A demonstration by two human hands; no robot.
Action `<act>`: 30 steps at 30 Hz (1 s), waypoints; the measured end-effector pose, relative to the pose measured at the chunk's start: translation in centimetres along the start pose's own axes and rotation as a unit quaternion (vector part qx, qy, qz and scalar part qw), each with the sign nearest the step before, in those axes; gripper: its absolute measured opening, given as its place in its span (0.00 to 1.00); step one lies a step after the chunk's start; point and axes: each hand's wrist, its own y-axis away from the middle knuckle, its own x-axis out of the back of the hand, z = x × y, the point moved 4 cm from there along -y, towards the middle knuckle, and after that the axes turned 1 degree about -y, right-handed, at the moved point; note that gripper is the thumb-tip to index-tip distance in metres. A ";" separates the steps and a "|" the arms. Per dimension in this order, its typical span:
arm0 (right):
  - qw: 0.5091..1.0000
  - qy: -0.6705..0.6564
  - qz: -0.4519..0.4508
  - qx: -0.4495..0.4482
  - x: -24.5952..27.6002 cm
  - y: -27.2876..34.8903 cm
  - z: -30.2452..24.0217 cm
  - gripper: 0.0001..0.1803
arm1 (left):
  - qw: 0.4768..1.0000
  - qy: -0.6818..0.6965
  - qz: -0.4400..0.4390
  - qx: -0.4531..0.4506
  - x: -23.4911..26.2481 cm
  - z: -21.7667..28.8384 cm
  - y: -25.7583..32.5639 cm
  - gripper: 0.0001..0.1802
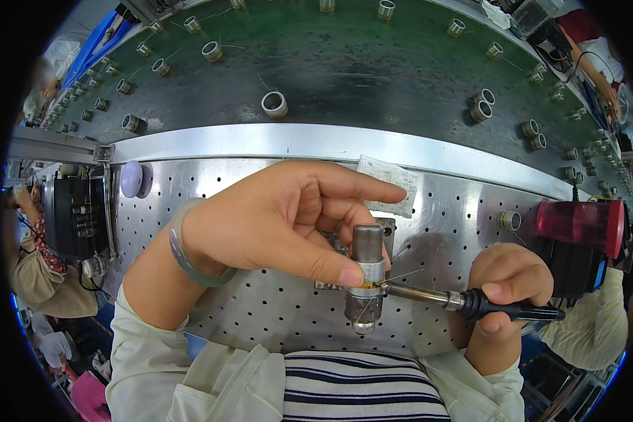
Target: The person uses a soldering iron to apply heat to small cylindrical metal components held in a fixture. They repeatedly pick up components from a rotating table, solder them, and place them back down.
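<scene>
Right in the middle of the perforated steel bench [274, 316], the left hand [274, 218] is closed around a small metal cylinder [366, 271], thumb pressed on its side near the brass-coloured band and the other fingers curled behind it, index finger stretched out over the top. The cylinder stands upright, so its long axis runs up and down in the view, with a rounded tip at the bottom. From the right, the right hand [506, 281] is wrapped in a fist around the black handle of a soldering iron [464, 302], and the iron lies nearly flat, pointing left, its tip touching the cylinder right at that band just below the thumb. A thin wire [404, 274] sticks out from the same spot. So the cylinder sits just left of the iron hand and is already pinned by the other one. Further out there's a red translucent container [580, 221] on the right edge, a white tag [390, 184] behind the hands, and a green conveyor [344, 63] dotted with metal rings [274, 104].
</scene>
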 end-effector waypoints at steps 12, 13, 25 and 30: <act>0.999 -0.024 0.043 -0.002 0.2 0.3 0.1 0.16 | 0.997 -0.046 0.063 0.024 -0.9 0.3 0.3 0.42; 0.999 -0.020 0.040 -0.001 0.2 0.2 0.1 0.16 | 0.997 -0.042 0.064 0.022 -1.0 0.4 0.3 0.42; 0.983 -0.054 0.171 -0.033 1.1 0.9 0.0 0.15 | 0.999 -0.005 0.031 0.015 -1.0 0.4 -0.1 0.41; 0.973 -0.054 0.221 -0.045 1.2 0.8 -0.2 0.18 | 0.987 -0.107 0.081 -0.086 1.1 3.3 -1.3 0.34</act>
